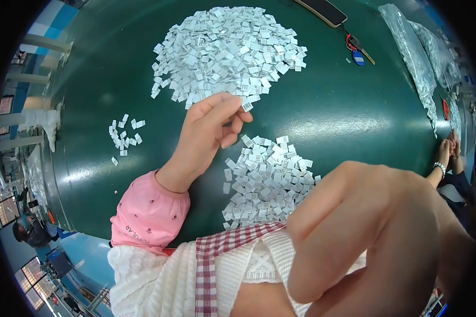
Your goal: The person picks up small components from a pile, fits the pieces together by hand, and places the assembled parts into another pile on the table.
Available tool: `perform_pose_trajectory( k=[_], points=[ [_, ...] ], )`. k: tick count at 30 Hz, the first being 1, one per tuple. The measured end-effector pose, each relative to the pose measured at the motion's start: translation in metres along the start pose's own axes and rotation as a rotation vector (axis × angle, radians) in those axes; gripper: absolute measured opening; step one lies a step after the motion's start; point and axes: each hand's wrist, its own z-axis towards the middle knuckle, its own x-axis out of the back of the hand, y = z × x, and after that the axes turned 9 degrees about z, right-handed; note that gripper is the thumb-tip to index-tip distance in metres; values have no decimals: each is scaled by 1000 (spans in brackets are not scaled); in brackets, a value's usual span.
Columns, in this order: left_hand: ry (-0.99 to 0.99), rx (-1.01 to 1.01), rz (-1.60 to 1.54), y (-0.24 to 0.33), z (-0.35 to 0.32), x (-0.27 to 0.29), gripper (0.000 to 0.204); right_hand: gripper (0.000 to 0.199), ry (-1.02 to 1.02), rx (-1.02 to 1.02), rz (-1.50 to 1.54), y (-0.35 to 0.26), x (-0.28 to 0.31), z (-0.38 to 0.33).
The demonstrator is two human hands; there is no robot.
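My left hand [209, 132], in a pink cuff, reaches over the green table [344, 111]. Its thumb and fingers pinch a small white tag [247, 106] at the near edge of a big heap of white tags [227, 50]. Just right of that wrist lies a second, smaller pile of tags [264, 182]. My right hand [375, 232] is raised close to the camera with its fingers curled in. Nothing shows in it, and it hides part of the smaller pile and the table's near edge. A white knitted sleeve with a red checked band [211, 269] fills the bottom.
A few loose tags [124, 134] lie to the left. At the far edge are a black phone [322, 10] and keys with a blue fob [357, 55]. Clear plastic bags [415, 55] run along the right side. Another person's hands [448, 150] rest at the right rim.
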Motion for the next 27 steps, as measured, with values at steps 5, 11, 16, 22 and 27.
perform_pose_trajectory(
  k=[5, 11, 16, 22, 27],
  points=[
    [7, 1, -19, -1, -3, 4, 17, 17, -22, -9, -28, -4, 20, 1],
    [6, 7, 1, -1, 0, 1, 17, 15, 0, -16, -53, 1, 33, 16],
    [12, -3, 28, -2, -3, 0, 16, 14, -3, 5, -108, -12, 32, 9],
    [10, 0, 33, -1, -3, 1, 16, 12, 13, 22, -165, -13, 32, 4],
    [1, -19, 33, -1, -1, 0, 17, 11, 36, 40, -222, -13, 26, 8]
  ],
)
